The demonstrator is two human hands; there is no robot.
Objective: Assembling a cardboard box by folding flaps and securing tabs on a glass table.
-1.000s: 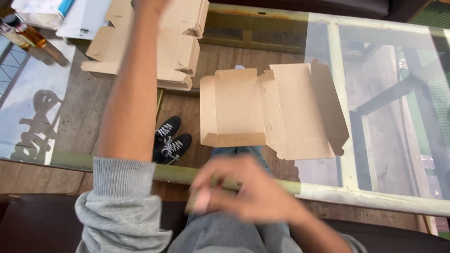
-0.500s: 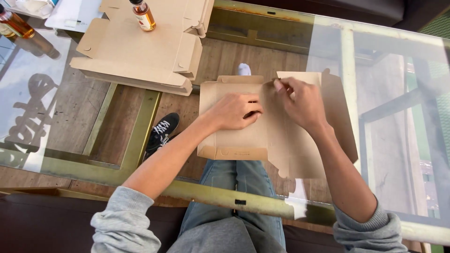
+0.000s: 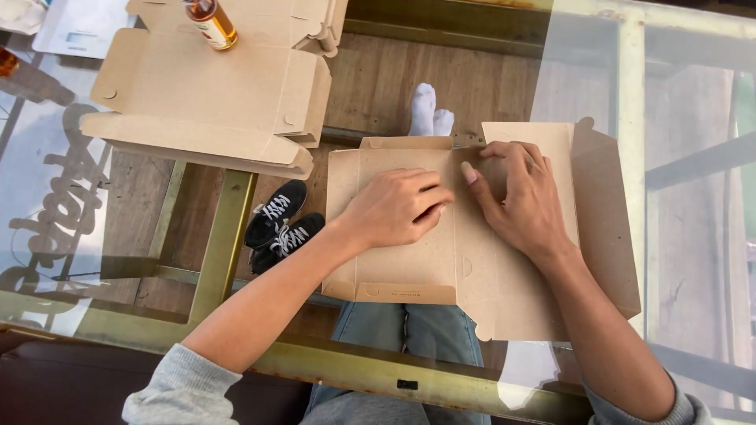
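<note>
A flat, unfolded brown cardboard box blank [image 3: 409, 267] lies on the glass tabletop [image 3: 685, 71] in front of me. My left hand [image 3: 394, 206] presses palm-down on its left panel, fingers together and slightly curled. My right hand [image 3: 520, 193] rests on the middle panel, thumb and fingers pinching along the fold line near the top edge. The two hands nearly meet at the crease. Grey sleeves cover both forearms near the bottom of the view.
A stack of more flat cardboard blanks [image 3: 213, 94] lies at the upper left, with a small amber bottle [image 3: 211, 22] standing on it. White papers [image 3: 75, 31] lie at the far left corner. Through the glass show black sneakers [image 3: 279, 224], white socks [image 3: 429, 110] and the brass table frame [image 3: 224, 244].
One second ago my left arm reached far up to the stack and my right hand was blurred near my lap. Both hands have since come down onto the box blank and settled along its crease.
</note>
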